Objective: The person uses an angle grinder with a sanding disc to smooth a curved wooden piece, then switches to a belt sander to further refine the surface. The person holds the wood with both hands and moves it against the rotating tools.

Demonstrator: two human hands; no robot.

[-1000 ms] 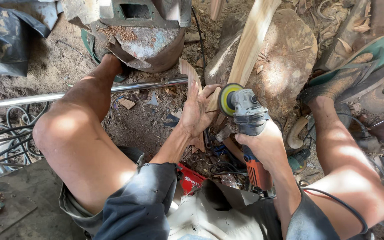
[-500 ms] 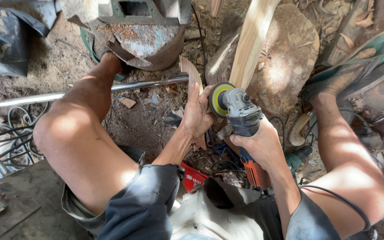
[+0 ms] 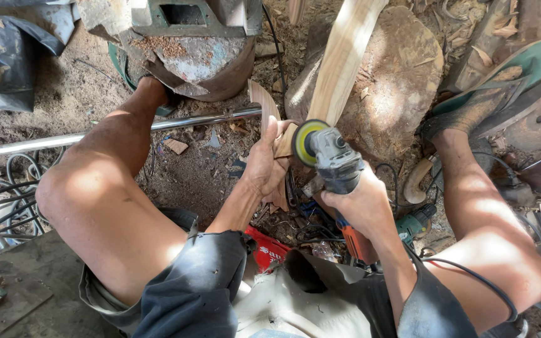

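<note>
My left hand (image 3: 263, 164) grips a curved, thin piece of brown wood (image 3: 264, 103) and holds it upright between my knees. My right hand (image 3: 359, 201) is wrapped around the grey body of an angle grinder (image 3: 330, 156) with an orange rear handle. Its yellow-green sanding disc (image 3: 303, 141) faces the wood and sits right against its right edge, beside my left fingers. A black cord runs from the grinder down past my right leg.
A long metal pipe (image 3: 64, 139) lies across the dirt behind my left leg. A rusty metal block (image 3: 183, 44) stands at the top, with a pale plank (image 3: 345, 53) leaning on a big stump (image 3: 396, 81). A green drill (image 3: 416, 222), cables and scraps lie around.
The grinder has moved left and a little up, bringing its disc against the wood piece. My left hand has lifted the wood slightly and turned it more upright.
</note>
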